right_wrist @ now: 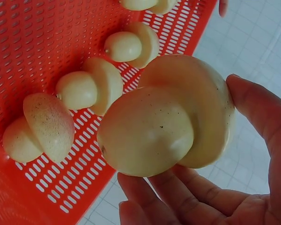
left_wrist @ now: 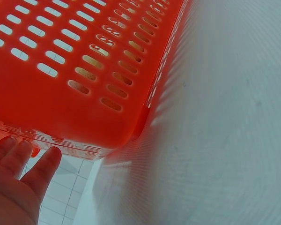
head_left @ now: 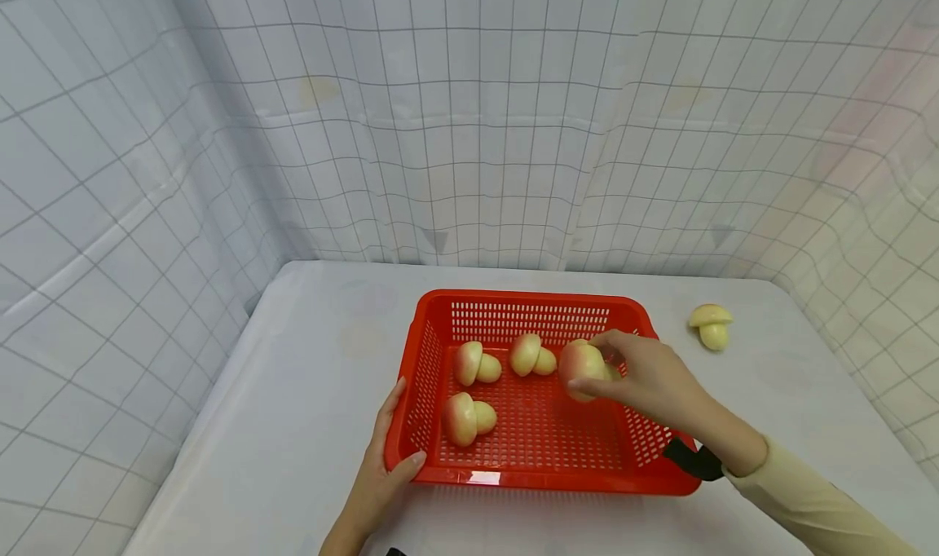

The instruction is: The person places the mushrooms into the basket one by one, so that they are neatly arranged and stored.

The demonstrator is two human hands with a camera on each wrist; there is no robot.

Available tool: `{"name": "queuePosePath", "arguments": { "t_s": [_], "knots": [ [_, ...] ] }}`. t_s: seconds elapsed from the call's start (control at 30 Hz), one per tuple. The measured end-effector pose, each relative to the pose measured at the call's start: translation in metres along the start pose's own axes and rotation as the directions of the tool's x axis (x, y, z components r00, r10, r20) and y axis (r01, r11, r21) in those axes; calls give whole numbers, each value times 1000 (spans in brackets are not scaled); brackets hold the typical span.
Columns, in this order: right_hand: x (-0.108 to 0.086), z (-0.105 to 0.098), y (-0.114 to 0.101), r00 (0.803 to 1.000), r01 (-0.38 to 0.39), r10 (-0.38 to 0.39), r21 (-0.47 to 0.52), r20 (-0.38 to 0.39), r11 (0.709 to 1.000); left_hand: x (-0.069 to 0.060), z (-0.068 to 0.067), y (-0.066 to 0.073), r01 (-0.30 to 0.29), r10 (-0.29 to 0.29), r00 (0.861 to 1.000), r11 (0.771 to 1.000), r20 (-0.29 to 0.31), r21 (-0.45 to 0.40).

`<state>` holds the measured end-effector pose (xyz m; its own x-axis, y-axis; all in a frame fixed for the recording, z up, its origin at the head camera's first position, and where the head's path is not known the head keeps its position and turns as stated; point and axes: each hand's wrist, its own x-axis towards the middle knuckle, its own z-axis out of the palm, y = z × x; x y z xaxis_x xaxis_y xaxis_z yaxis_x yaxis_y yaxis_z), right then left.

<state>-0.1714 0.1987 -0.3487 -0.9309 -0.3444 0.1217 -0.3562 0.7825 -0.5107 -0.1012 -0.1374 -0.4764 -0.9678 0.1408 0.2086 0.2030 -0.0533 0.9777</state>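
My right hand (head_left: 656, 377) holds a mushroom (right_wrist: 154, 122) with a pinkish-yellow cap and a fat pale stem, thumb on one side and fingers on the other. In the head view it is over the right part of a red plastic basket (head_left: 543, 482). Inside the basket lie several similar mushrooms, among them one at the back left (head_left: 477, 364), one at the back middle (head_left: 533, 355) and one at the front left (head_left: 469, 419). At the basket's front left corner rests my left hand (head_left: 377, 470), its thumb on the front rim and its fingers extended along the left side.
Another yellow mushroom (head_left: 711, 326) lies on the white table (head_left: 308, 393), to the right of the basket. White curtains (head_left: 513, 132) with a grid pattern stand behind the table and on both sides. A dark band (head_left: 693, 458) circles the right wrist.
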Motion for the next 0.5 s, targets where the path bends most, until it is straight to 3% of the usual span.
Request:
{"name": "queuePosePath", "arguments": {
  "t_s": [0.27,0.5],
  "knots": [
    [11,9,-3,998,29,-28,-10,51,1000,1,1,-1,-11,11,1000,1000,4,13],
    [20,18,-8,994,48,-47,-4,100,999,0,2,-1,6,-5,1000,1000,-30,25]
  ]
}}
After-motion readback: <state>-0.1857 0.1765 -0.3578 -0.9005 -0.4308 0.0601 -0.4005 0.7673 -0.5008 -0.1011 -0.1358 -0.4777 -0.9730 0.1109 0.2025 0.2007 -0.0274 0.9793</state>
